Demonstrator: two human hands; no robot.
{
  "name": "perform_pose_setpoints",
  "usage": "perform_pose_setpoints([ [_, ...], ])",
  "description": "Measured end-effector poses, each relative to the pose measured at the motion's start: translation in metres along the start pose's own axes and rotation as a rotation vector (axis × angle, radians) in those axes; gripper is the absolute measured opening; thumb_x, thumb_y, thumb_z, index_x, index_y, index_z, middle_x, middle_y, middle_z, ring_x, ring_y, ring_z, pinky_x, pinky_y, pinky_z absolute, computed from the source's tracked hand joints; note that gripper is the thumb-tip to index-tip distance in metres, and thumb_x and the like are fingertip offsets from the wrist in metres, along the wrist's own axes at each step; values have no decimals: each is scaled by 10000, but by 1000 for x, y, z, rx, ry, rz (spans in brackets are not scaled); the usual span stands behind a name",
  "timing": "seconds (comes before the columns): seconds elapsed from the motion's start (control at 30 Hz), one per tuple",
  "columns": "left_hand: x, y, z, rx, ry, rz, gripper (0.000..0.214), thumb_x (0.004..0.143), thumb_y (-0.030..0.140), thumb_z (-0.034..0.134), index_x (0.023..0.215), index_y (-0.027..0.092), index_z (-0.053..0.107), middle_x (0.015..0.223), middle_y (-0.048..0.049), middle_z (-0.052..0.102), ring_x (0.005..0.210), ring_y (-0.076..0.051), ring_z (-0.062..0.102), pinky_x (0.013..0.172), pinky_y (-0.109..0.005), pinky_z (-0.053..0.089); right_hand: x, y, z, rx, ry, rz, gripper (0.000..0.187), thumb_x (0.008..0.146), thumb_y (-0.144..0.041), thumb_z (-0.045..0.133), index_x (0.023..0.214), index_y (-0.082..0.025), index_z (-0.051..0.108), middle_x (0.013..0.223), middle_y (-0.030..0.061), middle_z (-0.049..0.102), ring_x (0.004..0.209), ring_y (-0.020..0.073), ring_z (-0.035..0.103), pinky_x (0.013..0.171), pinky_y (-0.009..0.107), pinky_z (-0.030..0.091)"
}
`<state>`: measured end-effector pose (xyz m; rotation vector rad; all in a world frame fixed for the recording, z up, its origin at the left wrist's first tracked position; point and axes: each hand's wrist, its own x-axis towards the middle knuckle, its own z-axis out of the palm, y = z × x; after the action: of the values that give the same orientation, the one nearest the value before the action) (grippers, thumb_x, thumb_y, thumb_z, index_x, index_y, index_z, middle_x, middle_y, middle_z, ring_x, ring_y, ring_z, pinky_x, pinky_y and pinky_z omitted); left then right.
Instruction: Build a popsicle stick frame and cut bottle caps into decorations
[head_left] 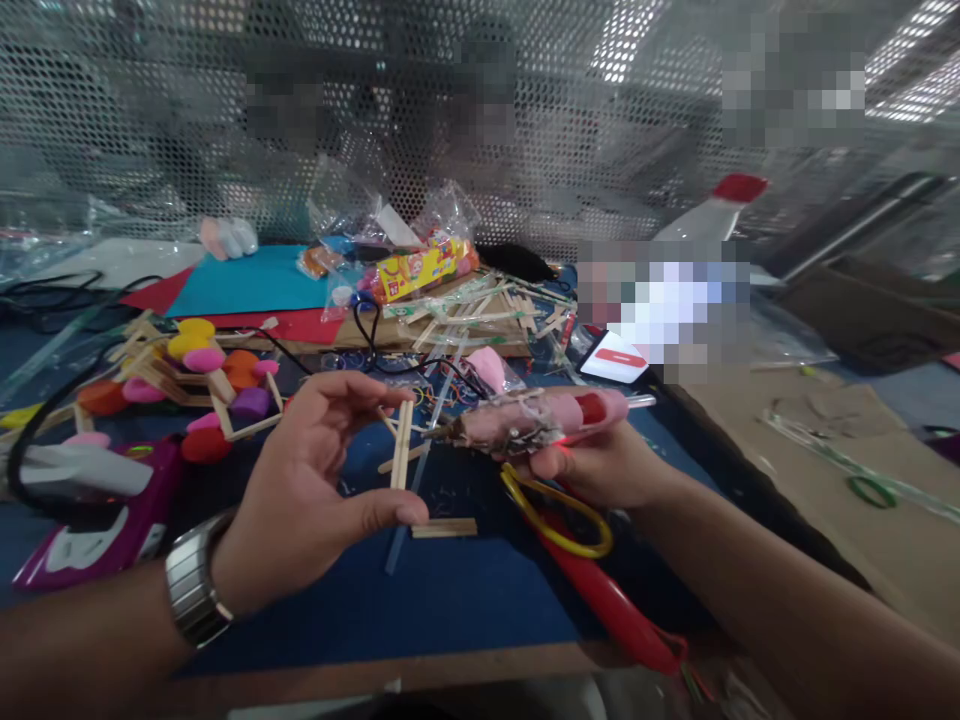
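Observation:
My left hand (300, 490), with a metal watch on its wrist, pinches a small piece of wooden sticks (403, 445) upright between thumb and fingers. My right hand (592, 465) grips a pink hot glue gun (517, 418) crusted with old glue. Its nozzle points left at the sticks, very close to them; whether it touches I cannot tell. A clear glue stick (641, 401) pokes out of the gun's back. On the blue tabletop below lie a short pair of sticks (444, 528) and a long clear glue stick (397, 545).
Wooden stick frames with coloured pieces (217, 390) stand at left, beside a purple device (112, 510). Red-handled scissors with a yellow loop (600, 590) lie near the front edge. Behind are a yellow packet (420, 270), loose sticks (525, 308), blue paper (247, 280) and a lit phone (637, 330).

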<state>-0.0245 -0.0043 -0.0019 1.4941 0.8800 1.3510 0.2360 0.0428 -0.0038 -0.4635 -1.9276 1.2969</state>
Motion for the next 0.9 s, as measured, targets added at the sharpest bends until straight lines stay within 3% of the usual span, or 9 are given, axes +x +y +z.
perform_pose_setpoints([
  [0.13, 0, -1, -3, 4, -5, 3, 465, 621, 301, 992, 909, 237, 633, 1187, -61, 734, 1189, -256, 678, 1000, -350, 542, -4, 1, 6, 60, 16, 65, 395, 956, -541, 660, 1287, -344, 747, 1248, 61, 772, 1197, 253, 703, 899, 345, 611],
  [0.4, 1, 5, -3, 120, -28, 13, 411, 640, 436, 964, 691, 202, 629, 1196, -112, 714, 1212, -318, 662, 1008, -432, 549, -3, -2, 4, -174, -2, -103, 282, 919, -355, 767, 1195, -300, 788, 1109, 72, 803, 1040, 234, 757, 973, 381, 599],
  [0.57, 1, 7, -3, 166, -32, 40, 429, 617, 468, 966, 652, 206, 628, 1176, -111, 730, 1202, -329, 669, 1023, -468, 554, 0, -9, 9, -207, -16, -69, 169, 896, -287, 782, 1063, -268, 800, 969, 54, 796, 859, 207, 755, 814, 339, 633],
  [0.73, 1, 8, -1, 191, -31, 66, 418, 616, 439, 973, 629, 209, 625, 1172, -95, 729, 1168, -308, 681, 1022, -458, 556, -1, -11, 15, -209, 20, -14, 78, 856, -277, 810, 898, -248, 751, 808, 22, 721, 689, 163, 674, 628, 277, 572],
  [0.8, 0, 9, 0, 202, -38, 79, 411, 613, 434, 975, 625, 208, 631, 1176, -90, 725, 1164, -296, 680, 1021, -436, 552, -1, -12, 16, -227, 44, -14, 106, 838, -269, 822, 840, -247, 717, 778, 14, 692, 685, 164, 656, 629, 279, 563],
  [0.9, 0, 8, 0, 213, -59, 83, 361, 623, 411, 975, 672, 215, 675, 1177, -94, 720, 1171, -298, 669, 1019, -432, 539, -1, -10, 16, -278, 73, -38, 95, 850, -241, 806, 863, -256, 713, 844, 27, 715, 786, 191, 681, 761, 327, 586],
])
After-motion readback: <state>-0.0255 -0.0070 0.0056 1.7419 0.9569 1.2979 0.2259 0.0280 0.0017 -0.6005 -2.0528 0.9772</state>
